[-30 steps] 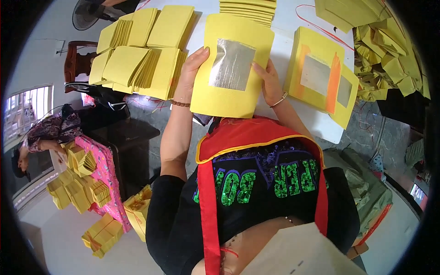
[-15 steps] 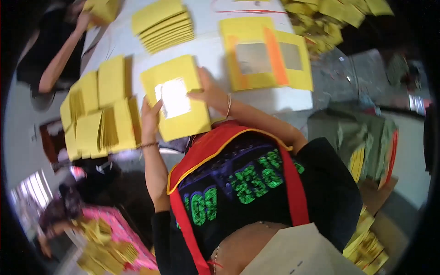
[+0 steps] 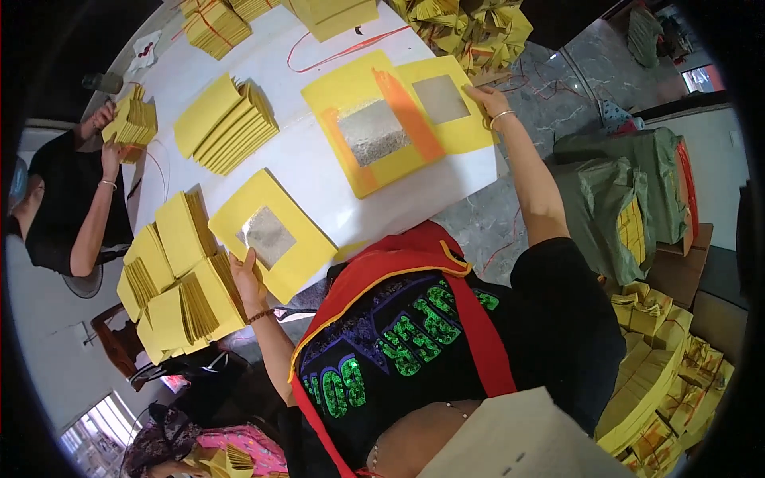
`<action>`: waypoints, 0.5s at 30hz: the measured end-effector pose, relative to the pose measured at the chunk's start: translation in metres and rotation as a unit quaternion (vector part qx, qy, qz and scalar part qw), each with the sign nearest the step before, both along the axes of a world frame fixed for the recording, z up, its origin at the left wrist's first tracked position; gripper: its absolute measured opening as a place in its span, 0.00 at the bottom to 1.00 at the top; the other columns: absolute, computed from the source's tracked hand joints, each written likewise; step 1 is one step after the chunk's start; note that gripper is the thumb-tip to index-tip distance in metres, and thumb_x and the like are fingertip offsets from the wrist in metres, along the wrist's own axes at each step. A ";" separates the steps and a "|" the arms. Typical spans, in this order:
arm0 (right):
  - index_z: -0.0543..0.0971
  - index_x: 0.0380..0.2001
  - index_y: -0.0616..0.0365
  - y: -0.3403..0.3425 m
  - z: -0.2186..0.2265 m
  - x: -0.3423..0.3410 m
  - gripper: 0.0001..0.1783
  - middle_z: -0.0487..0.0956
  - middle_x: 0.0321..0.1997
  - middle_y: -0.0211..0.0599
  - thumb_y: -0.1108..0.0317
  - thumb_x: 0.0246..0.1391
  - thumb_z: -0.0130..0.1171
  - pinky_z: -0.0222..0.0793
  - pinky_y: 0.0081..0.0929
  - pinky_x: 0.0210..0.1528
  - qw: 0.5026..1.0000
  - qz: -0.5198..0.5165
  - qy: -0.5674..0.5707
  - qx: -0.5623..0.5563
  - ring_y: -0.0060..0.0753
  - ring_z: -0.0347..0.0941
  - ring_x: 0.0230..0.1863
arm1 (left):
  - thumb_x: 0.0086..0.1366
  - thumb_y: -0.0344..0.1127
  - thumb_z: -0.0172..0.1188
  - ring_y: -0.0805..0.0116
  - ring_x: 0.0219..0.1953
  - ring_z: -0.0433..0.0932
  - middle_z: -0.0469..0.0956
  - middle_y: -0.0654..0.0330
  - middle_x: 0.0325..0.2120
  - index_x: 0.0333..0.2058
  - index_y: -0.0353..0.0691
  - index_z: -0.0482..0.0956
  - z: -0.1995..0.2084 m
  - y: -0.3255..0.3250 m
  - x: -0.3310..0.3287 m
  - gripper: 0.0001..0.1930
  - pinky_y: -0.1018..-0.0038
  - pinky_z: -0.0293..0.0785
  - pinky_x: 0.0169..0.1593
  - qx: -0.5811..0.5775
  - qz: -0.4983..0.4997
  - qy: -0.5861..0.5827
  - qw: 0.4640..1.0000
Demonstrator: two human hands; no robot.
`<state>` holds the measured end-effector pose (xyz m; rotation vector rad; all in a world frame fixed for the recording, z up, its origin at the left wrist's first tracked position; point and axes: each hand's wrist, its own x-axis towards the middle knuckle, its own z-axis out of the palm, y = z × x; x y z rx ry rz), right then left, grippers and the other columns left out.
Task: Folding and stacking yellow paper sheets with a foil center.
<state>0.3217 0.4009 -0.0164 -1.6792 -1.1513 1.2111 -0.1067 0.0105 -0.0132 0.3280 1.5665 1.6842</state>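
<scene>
My left hand pinches the lower edge of a yellow paper sheet with a silver square in its middle. It may be more than one layer; I cannot tell. My right arm reaches out to the right, and my right hand grips the right edge of another yellow sheet with a silver square. That sheet lies partly under a yellow stack marked with orange stripes and a silver square. Left of my left hand stand folded yellow paper bundles, packed side by side.
A fanned yellow pile lies on the white table. Tied bundles and a red string are farther back. At the left, a co-worker's hands hold a yellow bundle. Green-wrapped packages stand at the right.
My right hand has left the sheet that both hands held and moved to the right, onto the other sheet. My left hand keeps its sheet, now tilted. The view has turned.
</scene>
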 end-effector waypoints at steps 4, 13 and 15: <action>0.72 0.41 0.65 0.019 -0.028 0.027 0.24 0.76 0.34 0.36 0.64 0.41 0.64 0.68 0.22 0.35 0.985 0.126 0.104 -0.053 0.26 0.72 0.31 | 0.58 0.22 0.50 0.71 0.45 0.69 0.70 0.60 0.44 0.48 0.35 0.65 0.016 0.005 0.002 0.17 0.78 0.66 0.48 0.021 -0.008 0.006 1.000; 0.67 0.46 0.62 -0.052 0.198 -0.033 0.16 0.72 0.44 0.33 0.71 0.54 0.50 0.64 0.22 0.46 0.907 0.211 0.205 0.302 0.23 0.69 0.44 | 0.56 0.21 0.49 0.66 0.49 0.67 0.66 0.57 0.48 0.55 0.37 0.56 0.049 0.005 -0.006 0.26 0.70 0.65 0.52 0.127 0.047 0.000 0.991; 0.65 0.47 0.64 -0.085 0.219 -0.073 0.16 0.71 0.46 0.36 0.73 0.55 0.47 0.64 0.23 0.49 0.876 0.204 0.275 0.339 0.26 0.69 0.46 | 0.56 0.21 0.48 0.65 0.50 0.66 0.65 0.56 0.50 0.55 0.37 0.56 0.064 0.012 0.006 0.26 0.69 0.64 0.53 0.221 0.045 -0.012 0.974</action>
